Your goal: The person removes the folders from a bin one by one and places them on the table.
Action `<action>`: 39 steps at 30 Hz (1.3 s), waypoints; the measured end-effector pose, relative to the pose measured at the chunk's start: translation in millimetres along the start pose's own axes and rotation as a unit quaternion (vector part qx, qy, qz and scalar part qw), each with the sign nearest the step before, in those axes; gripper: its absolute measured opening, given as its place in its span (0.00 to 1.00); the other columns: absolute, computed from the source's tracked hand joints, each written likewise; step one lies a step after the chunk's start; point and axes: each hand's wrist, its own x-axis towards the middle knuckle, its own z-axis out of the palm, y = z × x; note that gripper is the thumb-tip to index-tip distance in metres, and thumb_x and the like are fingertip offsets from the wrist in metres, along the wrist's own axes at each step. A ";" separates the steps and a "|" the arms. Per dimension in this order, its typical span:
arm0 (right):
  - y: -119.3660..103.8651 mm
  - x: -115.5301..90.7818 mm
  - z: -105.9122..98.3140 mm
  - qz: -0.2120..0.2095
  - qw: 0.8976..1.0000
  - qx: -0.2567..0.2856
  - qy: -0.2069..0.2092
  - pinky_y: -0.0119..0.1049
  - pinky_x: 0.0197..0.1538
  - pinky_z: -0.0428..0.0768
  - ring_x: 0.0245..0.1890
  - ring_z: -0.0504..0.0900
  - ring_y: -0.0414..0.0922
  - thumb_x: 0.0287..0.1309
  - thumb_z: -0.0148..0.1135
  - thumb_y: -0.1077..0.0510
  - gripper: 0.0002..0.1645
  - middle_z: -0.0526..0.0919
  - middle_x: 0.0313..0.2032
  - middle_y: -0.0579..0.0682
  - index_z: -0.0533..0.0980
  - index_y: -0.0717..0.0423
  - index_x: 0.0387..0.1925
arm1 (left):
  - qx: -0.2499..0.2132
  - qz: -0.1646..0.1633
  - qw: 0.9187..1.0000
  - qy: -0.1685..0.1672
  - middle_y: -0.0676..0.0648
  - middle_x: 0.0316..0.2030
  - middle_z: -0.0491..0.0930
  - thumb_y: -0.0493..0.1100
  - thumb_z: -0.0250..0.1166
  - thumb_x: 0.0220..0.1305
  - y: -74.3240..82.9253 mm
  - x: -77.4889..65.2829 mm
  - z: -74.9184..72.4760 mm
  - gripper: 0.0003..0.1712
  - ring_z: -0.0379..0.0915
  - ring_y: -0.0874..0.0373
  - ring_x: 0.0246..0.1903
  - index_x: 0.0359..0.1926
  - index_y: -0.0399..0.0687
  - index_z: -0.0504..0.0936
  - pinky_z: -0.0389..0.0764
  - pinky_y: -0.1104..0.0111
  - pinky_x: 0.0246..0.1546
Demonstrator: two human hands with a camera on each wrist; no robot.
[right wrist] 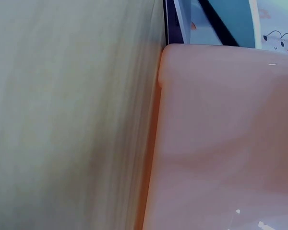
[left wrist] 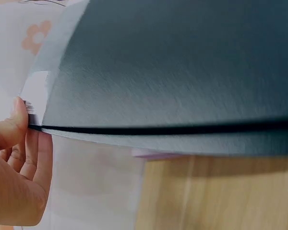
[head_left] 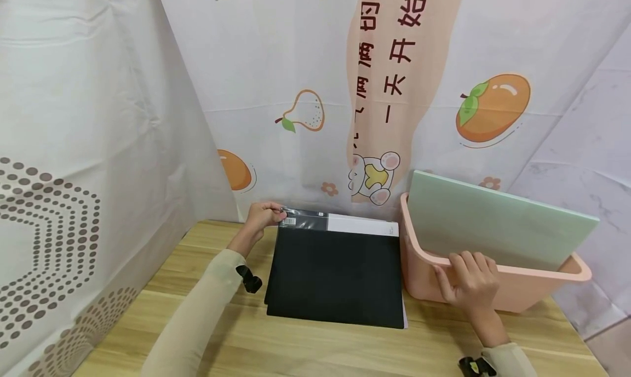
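My left hand (head_left: 260, 222) pinches the far left corner of a black folder (head_left: 340, 278), thumb on top and fingers beneath. A clear strip with a barcode label (head_left: 288, 221) and a white strip (head_left: 362, 224) run along the folder's far edge. In the left wrist view the folder's held side (left wrist: 173, 72) is raised above the table. A thin purple edge (head_left: 405, 314) shows beneath its right side. My right hand (head_left: 470, 284) grips the near rim of a pink plastic bin (head_left: 532, 292), to the folder's right. A pale green flat board or folder (head_left: 493, 218) leans inside the bin.
The wooden table (head_left: 305, 349) carries the folder and the bin. A white printed curtain (head_left: 276, 53) hangs close behind them, and another sheet (head_left: 148, 119) stands along the left side. The bin's lower part is near the table's right edge.
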 end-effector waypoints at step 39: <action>0.1 -1.6 1.6 0.003 1.000 -0.001 -0.003 0.56 0.26 0.61 0.17 0.66 0.61 0.67 0.53 0.36 0.38 0.73 0.16 0.62 0.73 0.66 0.18 | 0.046 -0.024 0.997 -0.048 0.49 0.38 0.84 0.35 0.71 0.64 -16.7 26.6 4.1 0.18 0.81 0.62 0.34 0.55 0.35 0.84 0.87 0.69 0.42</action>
